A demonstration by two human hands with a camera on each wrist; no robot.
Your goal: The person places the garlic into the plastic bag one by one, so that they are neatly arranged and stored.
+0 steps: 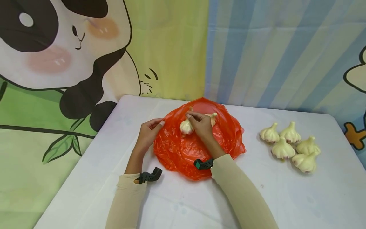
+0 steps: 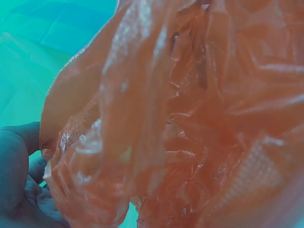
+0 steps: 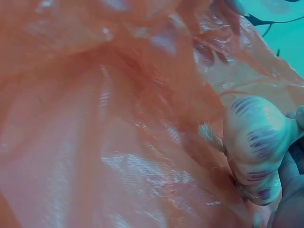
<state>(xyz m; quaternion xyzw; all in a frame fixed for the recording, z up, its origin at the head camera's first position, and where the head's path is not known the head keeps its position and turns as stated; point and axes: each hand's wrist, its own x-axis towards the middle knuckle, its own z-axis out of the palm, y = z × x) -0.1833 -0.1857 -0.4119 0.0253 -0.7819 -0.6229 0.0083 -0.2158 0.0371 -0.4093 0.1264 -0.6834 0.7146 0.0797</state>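
Observation:
A crumpled red plastic bag [image 1: 174, 156] lies spread on the table with its mouth gaping. At its left rim my left hand [image 1: 148, 135] pinches the thin plastic between thumb and fingers; the left wrist view shows the bag's folds [image 2: 133, 123] right by those fingers. Over the bag's mouth, my right hand [image 1: 203, 127] holds a garlic bulb [image 1: 186, 127] by its stem. Purple streaks and a rooty end show on that garlic bulb [image 3: 256, 137] in the right wrist view. Another garlic bulb [image 1: 213, 119] sits in the bag, partly hidden behind the right hand.
To the right of the bag, several garlic bulbs [image 1: 283, 149] sit close together on the white table [image 1: 183, 206]. Behind the table's far edge hangs a printed curtain [image 1: 171, 47] with a panda.

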